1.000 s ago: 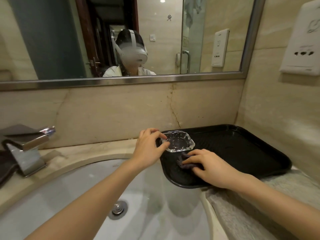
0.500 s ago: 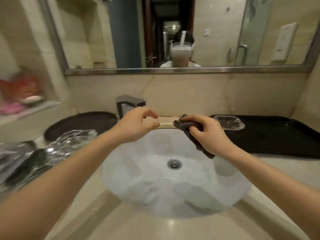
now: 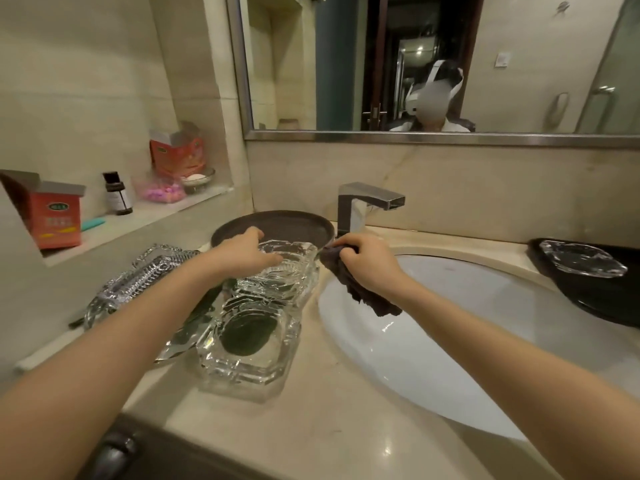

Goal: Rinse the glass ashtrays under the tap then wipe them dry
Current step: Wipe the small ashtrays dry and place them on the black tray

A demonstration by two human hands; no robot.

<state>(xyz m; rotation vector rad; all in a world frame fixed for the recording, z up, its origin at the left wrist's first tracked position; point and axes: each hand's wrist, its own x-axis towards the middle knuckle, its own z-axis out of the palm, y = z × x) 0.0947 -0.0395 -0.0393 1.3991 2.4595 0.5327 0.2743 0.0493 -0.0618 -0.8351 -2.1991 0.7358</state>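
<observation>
Several clear glass ashtrays lie on the counter left of the sink. My left hand (image 3: 247, 255) reaches onto the top ashtray (image 3: 289, 268) of a small stack, fingers over its rim; whether it grips the glass is unclear. Another ashtray (image 3: 247, 341) sits nearer me, and more glass pieces (image 3: 138, 282) lie further left under my forearm. My right hand (image 3: 367, 261) holds a dark cloth (image 3: 367, 296) that hangs over the left edge of the white sink (image 3: 467, 341). One ashtray (image 3: 583, 263) rests on the black tray (image 3: 595, 299) at the right. The tap (image 3: 363, 206) is not running.
A round dark tray (image 3: 273, 225) stands behind the ashtrays beside the tap. A wall niche at the left holds red boxes (image 3: 57, 216), a small dark bottle (image 3: 116, 194) and a dish. A mirror runs above the backsplash. The counter front edge is near me.
The view swung from the black tray on the right to the left side of the sink. My left hand left the ashtray on the tray and reached the stack; my right hand carried the cloth over.
</observation>
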